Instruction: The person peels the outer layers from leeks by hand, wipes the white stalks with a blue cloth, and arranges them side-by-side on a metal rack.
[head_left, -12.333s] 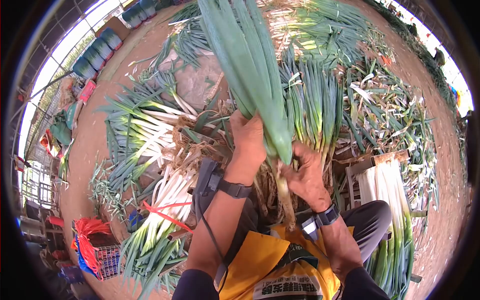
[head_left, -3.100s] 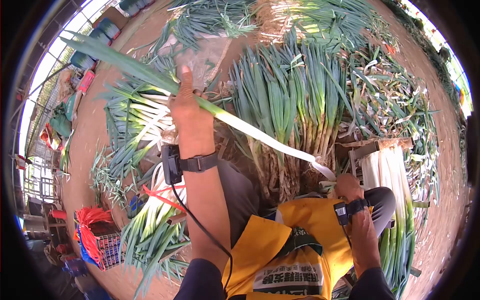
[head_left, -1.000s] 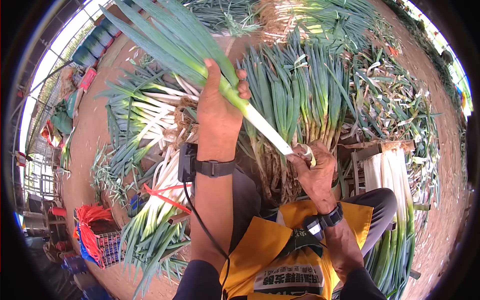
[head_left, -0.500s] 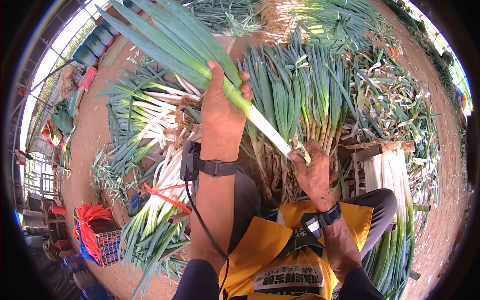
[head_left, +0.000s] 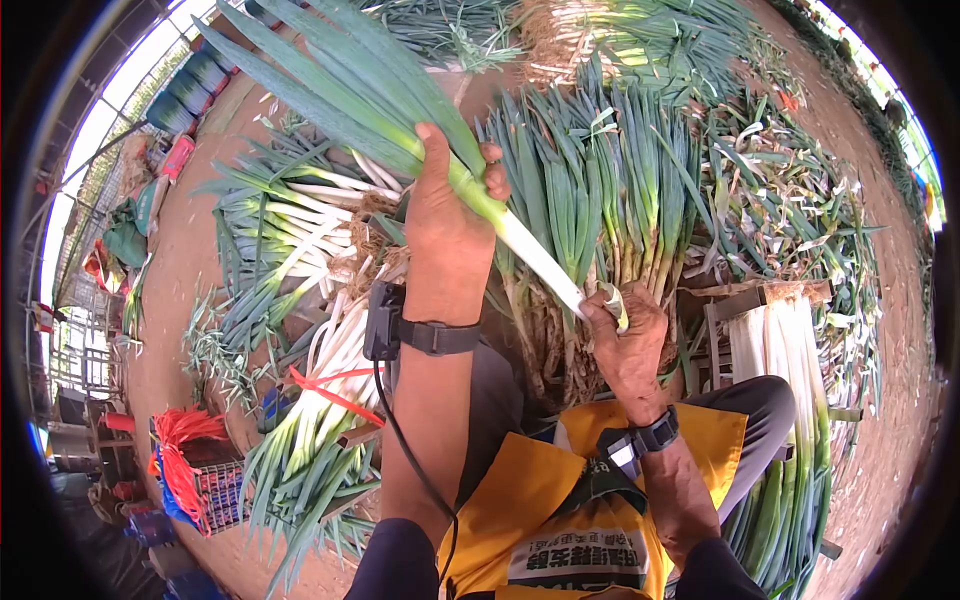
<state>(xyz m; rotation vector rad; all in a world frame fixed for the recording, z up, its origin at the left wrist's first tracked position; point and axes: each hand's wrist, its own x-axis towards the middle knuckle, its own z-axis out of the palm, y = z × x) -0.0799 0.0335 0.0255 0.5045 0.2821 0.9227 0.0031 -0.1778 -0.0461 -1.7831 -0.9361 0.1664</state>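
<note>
A large green onion (head_left: pixel 530 245) slants across the middle, leaves to the upper left, white end to the lower right. My left hand (head_left: pixel 445 205) is wrapped round it where green turns to white. At its white lower end, my right hand (head_left: pixel 628 345) pinches a curled strip of pale outer skin (head_left: pixel 615 305); the root tip is hidden by the fingers. Behind the onion stands a thick bundle of untrimmed green onions (head_left: pixel 600 190) with brown roots. Left of my left wrist lie cleaned onions (head_left: pixel 310 235) with white stalks.
Peeled onions rest on a stand (head_left: pixel 785 350) at the right. Discarded leaves (head_left: pixel 770 190) cover the ground at the upper right. A basket (head_left: pixel 218 495) with red ties (head_left: pixel 185 450) sits at the lower left. More onions (head_left: pixel 640 40) lie at the top.
My right hand has shifted slightly right with the strip of skin, which now curls further from the stalk. My left hand has barely moved and keeps its hold on the onion.
</note>
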